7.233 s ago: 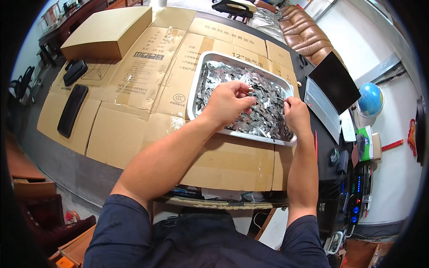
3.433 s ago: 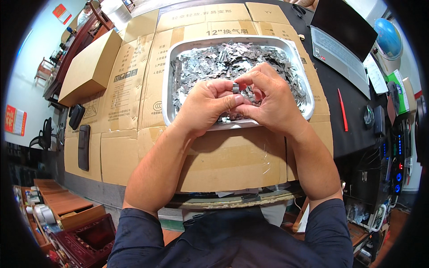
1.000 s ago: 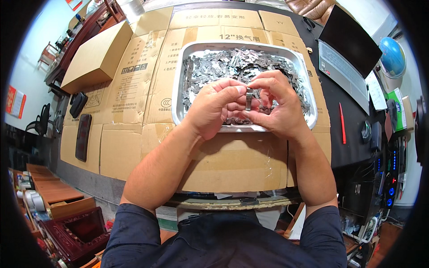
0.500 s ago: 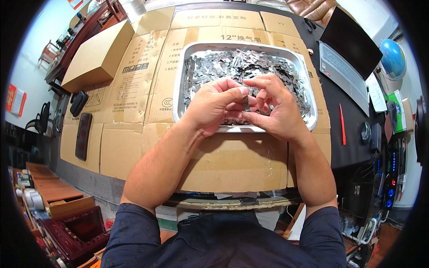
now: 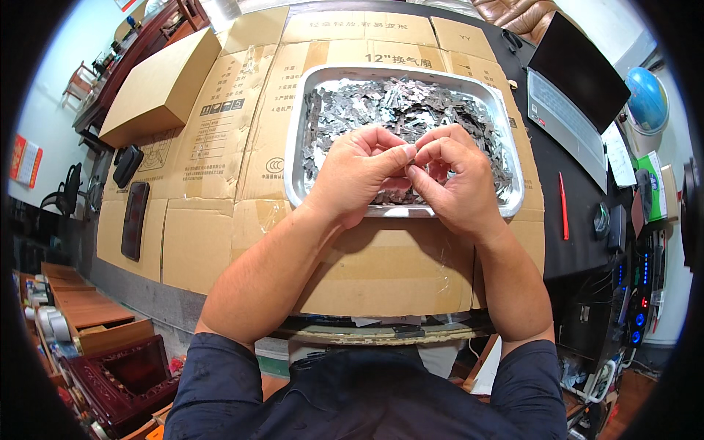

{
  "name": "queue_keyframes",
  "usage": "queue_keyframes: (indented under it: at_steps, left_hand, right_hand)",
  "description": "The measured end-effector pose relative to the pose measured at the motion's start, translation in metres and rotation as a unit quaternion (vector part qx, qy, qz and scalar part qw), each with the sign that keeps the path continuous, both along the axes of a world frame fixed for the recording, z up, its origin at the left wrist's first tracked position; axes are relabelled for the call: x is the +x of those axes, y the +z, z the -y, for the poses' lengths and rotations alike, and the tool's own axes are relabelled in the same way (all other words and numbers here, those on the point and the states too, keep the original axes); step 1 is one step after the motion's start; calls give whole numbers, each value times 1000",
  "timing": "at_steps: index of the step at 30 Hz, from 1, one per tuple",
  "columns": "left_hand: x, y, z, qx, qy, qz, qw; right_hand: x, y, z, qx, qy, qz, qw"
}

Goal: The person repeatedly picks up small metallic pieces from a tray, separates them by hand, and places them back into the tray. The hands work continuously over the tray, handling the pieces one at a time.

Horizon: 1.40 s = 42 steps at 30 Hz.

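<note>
My left hand (image 5: 364,172) and my right hand (image 5: 456,176) meet over the near side of a silver metal tray (image 5: 295,139). The tray holds a heap of small flat metal pieces (image 5: 396,99), grey and shiny, lying every way. Both hands are closed in a pinch, thumbs and forefingers touching tip to tip. A small metal piece (image 5: 412,161) is pinched between them, with only a dark sliver of it showing; my fingers hide the rest.
Flattened cardboard (image 5: 213,169) lies under the tray. Leftward are a closed cardboard box (image 5: 161,88), a black case (image 5: 128,166) and a phone (image 5: 136,221). To the right, a laptop (image 5: 568,121) stands open on the black tabletop, near a red pen (image 5: 563,205) and a blue globe (image 5: 647,100).
My right hand's fingers have closed in from a wider spread and now touch the left fingertips. The small metal piece, plainer to see before, is now mostly covered.
</note>
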<state>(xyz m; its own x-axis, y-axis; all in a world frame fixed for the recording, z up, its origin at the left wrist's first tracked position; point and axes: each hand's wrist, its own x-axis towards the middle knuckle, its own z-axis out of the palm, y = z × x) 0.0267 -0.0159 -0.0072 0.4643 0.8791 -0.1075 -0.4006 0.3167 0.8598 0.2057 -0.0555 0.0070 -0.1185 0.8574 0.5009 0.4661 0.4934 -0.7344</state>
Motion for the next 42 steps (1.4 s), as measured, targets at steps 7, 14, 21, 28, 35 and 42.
queue_keyframes:
  at_steps: [7,14,21,28,35,42]
  left_hand:
    - [-1,6,0,-18,8,-2,1000]
    - [-1,8,0,-63,17,9,998]
    - [-3,3,-2,-23,-7,-1,1000]
    - [-2,9,-1,-66,6,26,997]
    - [-4,8,-3,-75,-8,49,996]
    - [-10,3,-6,-44,-106,48,992]
  right_hand:
    - [6,-5,-1,-1,-16,-10,1000]
    - [8,-3,-6,36,-46,-19,998]
    - [-6,0,1,31,-11,-14,999]
    - [8,0,-4,47,-43,-17,998]
    - [14,10,0,5,11,-20,1000]
    - [15,15,-1,18,79,83,993]
